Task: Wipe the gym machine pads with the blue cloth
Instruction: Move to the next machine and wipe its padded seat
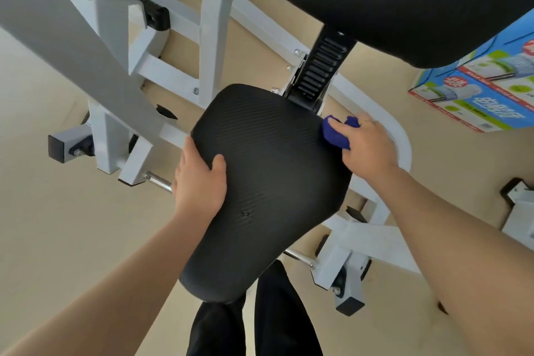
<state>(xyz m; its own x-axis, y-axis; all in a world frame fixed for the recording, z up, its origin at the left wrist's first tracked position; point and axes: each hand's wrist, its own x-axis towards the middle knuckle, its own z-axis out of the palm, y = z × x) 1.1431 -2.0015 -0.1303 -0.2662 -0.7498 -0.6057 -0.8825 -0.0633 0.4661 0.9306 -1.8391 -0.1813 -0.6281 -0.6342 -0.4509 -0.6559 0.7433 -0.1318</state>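
Left hand [199, 179] clamped on the left edge of the black ribbed seat pad [268, 182], thumb on top, fingers curled under. Right hand [370, 147] bunching the crumpled blue cloth [335, 133], pressing it against the pad's far right edge below the black padded backrest [404, 0].

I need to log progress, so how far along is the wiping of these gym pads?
Nothing can be confirmed as finished: no pad shows a visible wipe mark. In hand: the right hand presses the blue cloth against the seat pad at its far right edge, while the left hand grips the pad's left edge. The back pad above is untouched at this moment.
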